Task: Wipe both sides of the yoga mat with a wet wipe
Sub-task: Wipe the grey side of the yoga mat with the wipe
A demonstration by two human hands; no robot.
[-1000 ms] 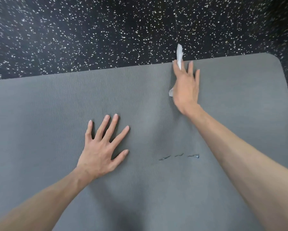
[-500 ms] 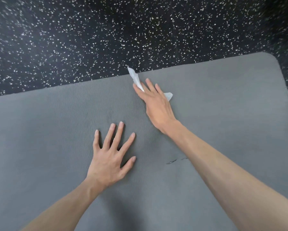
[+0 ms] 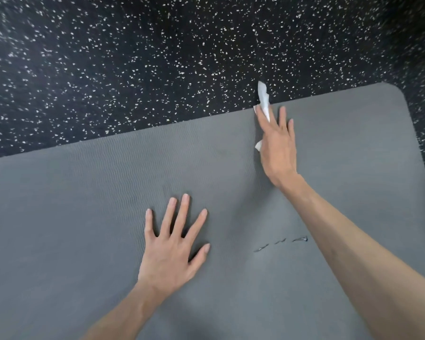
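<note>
left hand (image 3: 168, 251) splayed flat at lower centre, grip apart, pinning the yoga mat (image 3: 83, 204) to the speckled floor (image 3: 133, 57). right hand (image 3: 276, 146) presses the wet wipe (image 3: 263, 98) flat-fingered at the mat's far edge, upper right, reaching the border.

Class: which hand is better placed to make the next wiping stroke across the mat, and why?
Right. The right hand already presses the wet wipe at the yoga mat's far edge; the left hand lies flat, empty.
</note>
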